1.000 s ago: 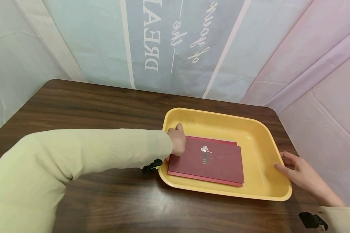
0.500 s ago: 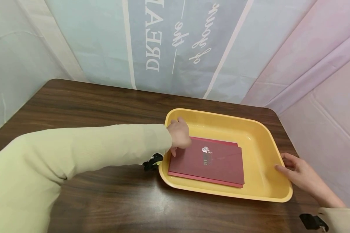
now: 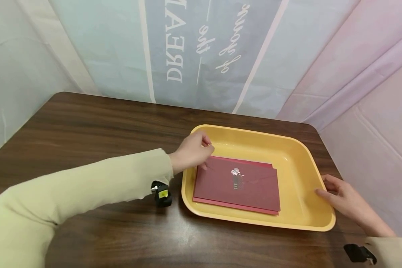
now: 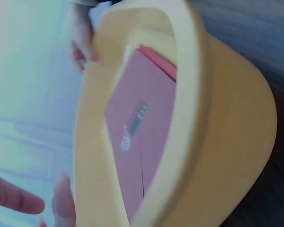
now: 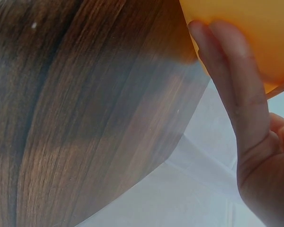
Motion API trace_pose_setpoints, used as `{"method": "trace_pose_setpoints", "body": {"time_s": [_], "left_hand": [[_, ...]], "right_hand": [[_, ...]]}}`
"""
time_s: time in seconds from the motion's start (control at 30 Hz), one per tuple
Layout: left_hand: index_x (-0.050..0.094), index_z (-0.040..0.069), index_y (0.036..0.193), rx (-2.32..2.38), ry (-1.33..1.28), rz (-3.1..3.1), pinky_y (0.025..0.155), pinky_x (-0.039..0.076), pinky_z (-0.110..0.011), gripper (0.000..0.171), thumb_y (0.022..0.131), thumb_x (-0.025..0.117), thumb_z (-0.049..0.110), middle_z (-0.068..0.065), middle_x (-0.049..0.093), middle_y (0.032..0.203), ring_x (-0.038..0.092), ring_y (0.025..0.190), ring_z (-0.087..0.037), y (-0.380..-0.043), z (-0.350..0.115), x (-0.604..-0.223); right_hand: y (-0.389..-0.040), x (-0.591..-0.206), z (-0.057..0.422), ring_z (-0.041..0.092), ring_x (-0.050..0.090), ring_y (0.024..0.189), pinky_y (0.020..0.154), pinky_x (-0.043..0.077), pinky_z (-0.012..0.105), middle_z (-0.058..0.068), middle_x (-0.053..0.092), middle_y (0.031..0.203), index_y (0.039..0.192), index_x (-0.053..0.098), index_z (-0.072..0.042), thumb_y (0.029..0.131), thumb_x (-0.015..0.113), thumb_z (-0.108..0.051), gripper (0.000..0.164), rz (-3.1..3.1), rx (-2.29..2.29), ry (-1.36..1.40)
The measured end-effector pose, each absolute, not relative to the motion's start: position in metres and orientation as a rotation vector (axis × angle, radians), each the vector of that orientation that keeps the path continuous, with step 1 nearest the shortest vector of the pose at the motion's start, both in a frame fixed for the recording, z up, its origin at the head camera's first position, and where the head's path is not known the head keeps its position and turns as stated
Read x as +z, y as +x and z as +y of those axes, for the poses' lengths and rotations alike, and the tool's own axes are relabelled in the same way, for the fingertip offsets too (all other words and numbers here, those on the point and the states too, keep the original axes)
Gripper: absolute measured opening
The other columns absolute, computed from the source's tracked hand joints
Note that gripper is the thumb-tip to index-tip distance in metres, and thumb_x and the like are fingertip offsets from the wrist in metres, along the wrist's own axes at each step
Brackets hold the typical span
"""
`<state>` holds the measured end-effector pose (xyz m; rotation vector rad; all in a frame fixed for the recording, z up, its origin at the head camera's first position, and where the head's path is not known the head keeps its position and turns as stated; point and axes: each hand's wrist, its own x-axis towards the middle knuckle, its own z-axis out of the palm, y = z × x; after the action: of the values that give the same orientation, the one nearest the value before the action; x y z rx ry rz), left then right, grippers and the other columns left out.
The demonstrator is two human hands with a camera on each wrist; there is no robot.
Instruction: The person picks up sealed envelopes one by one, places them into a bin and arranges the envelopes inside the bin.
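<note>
A yellow plastic tray (image 3: 296,197) with raised sides stands on the table. Inside lies a stack of flat dark red envelopes (image 3: 258,186); the top one has a silver flower print, and brighter red edges show beneath. My left hand (image 3: 192,150) is over the tray's left rim, beside the stack's upper left corner, fingers loosely bent. In the left wrist view its fingers (image 4: 21,198) stand apart with nothing between them. At the right end my right hand (image 3: 346,199) grips the tray's rim, thumb inside. The right wrist view shows its fingers (image 5: 239,71) along the tray's outer wall.
The dark wood-grain table (image 3: 120,123) extends left and in front of the tray. Behind it hangs a pale printed cloth (image 3: 117,48) with white lettering. Pink cloth (image 3: 365,82) closes off the right side. Each wrist wears a black strap (image 3: 162,195).
My left hand has drawn back to the left, off the envelopes and up over the rim, and has turned. The tray, the stack and my right hand stay nearly in place.
</note>
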<state>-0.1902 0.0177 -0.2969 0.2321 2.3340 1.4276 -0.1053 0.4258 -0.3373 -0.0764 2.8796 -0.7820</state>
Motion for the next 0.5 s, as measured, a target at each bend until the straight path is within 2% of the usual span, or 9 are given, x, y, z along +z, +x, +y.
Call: {"method": "trace_pose_setpoints", "body": {"time_s": [0.07,0.17,0.33,0.5], "left_hand": [[0.046,0.003,0.111,1.535,0.169,2.3,0.065,0.057,-0.038,0.018,0.097,0.049,0.013,-0.014,0.055,0.104,0.062,0.055,-0.021,-0.191,0.01,-0.299],[0.046,0.005,0.114,1.63,0.088,2.302,0.065,0.057,-0.037,0.018,0.098,0.049,0.013,-0.012,0.054,0.105,0.058,0.056,-0.016,-0.193,0.001,-0.301],[0.046,0.004,0.114,1.71,-0.01,2.311,0.059,0.054,-0.03,0.018,0.097,0.048,0.012,-0.012,0.056,0.086,0.054,0.053,-0.012,-0.194,-0.014,-0.305],[0.045,0.002,0.115,1.727,-0.025,2.314,0.061,0.055,-0.034,0.021,0.096,0.046,0.009,-0.012,0.053,0.083,0.053,0.053,-0.012,-0.193,-0.03,-0.31]], "right_hand": [[-0.106,-0.336,0.426,-0.001,0.063,0.066,0.056,0.048,0.021,0.015,0.071,0.092,0.11,0.054,0.001,0.094,0.059,-0.011,0.02,2.875,-0.782,-0.08],[-0.107,-0.335,0.425,-0.001,0.063,0.067,0.056,0.048,0.02,0.019,0.07,0.096,0.112,0.054,0.002,0.095,0.059,-0.011,0.022,2.869,-0.777,-0.083],[-0.107,-0.336,0.425,0.0,0.064,0.067,0.056,0.049,0.021,0.021,0.07,0.097,0.113,0.053,0.004,0.095,0.058,-0.011,0.024,2.863,-0.795,-0.095],[-0.107,-0.337,0.428,0.001,0.064,0.065,0.055,0.05,0.022,0.018,0.071,0.093,0.112,0.053,0.003,0.094,0.058,-0.009,0.022,2.863,-0.827,-0.112]]}}
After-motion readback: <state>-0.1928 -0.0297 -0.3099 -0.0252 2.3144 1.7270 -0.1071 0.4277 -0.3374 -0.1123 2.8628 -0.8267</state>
